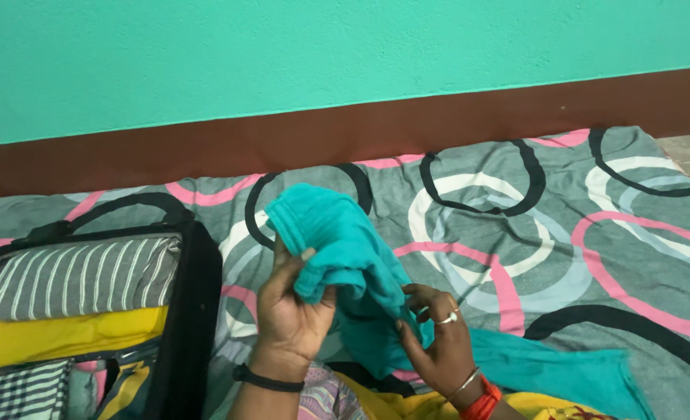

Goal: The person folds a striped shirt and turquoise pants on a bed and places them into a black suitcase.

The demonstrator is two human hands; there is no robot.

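A teal cloth (pixel 345 241) is bunched up above the bed, its tail trailing down to the lower right. My left hand (pixel 292 307) grips the bunched upper part, thumb over a fold; a black band circles that wrist. My right hand (pixel 434 334) pinches the cloth lower down, just right of the left hand. It wears a ring, a thin bangle and red threads at the wrist.
An open black suitcase (pixel 193 311) lies at the left with folded clothes inside: a grey striped piece (pixel 80 276), a yellow one (pixel 64 336), a checked one (pixel 22 389). The grey bedsheet (pixel 563 264) has pink, white and black rings. A teal and brown wall (pixel 345 124) stands behind.
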